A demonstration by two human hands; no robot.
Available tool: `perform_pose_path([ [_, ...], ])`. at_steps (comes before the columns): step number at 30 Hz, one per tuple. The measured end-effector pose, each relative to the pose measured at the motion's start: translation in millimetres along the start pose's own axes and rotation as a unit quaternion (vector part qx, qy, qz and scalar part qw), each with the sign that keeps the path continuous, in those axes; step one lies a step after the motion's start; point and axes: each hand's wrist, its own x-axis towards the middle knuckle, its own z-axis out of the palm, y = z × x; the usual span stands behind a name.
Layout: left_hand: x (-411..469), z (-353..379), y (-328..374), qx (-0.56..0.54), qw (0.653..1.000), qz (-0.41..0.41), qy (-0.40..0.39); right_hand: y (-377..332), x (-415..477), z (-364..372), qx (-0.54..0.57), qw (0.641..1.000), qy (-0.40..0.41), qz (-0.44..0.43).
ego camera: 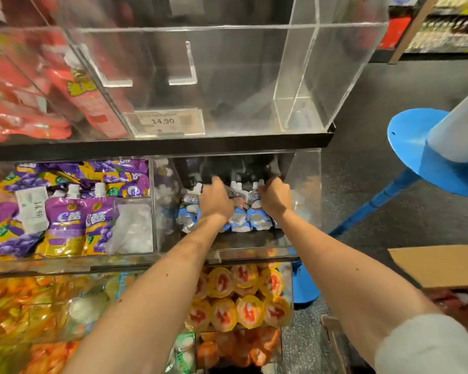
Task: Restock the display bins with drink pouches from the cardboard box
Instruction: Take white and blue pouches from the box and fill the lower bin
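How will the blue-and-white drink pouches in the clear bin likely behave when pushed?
Probably floppy: the blue-and-white pouches look crumpled where the left hand and right hand grip them. Likely slippery, given the glossy film. They lean together, so they may slump rather than roll.

Both arms outstretched; left hand [216,202], right hand [274,198] curled.

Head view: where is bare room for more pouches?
The top clear bin looks bare. In the bin where the left hand and right hand grip blue pouches, the strip by its right wall is free. Purple pouches crowd the left bin.
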Motion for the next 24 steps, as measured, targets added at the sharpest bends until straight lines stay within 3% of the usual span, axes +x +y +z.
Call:
perform_pose_path([
  [7,0,0,-7,0.061,0.997,0.033,-0.044,1,-8,-6,-0.163,0.982,-0.06,-0.072],
  [9,-9,-10,-8,0.034,0.996,0.054,-0.06,-3,-25,-14,-0.151,0.984,-0.057,-0.074],
  [11,-31,-23,-5,-0.06,0.992,0.098,-0.058,-11,-56,-30,-0.121,0.988,-0.026,-0.096],
  [15,-106,-54,4,-0.202,0.946,0.241,-0.075,0,-153,-63,0.064,0.985,0.065,-0.149],
  [18,-152,-48,12,-0.269,0.914,0.269,-0.143,38,-235,-84,0.152,0.973,0.146,-0.089],
  [24,-243,45,73,-0.252,0.853,0.338,-0.308,159,-338,-117,0.241,0.932,0.256,0.085],
])
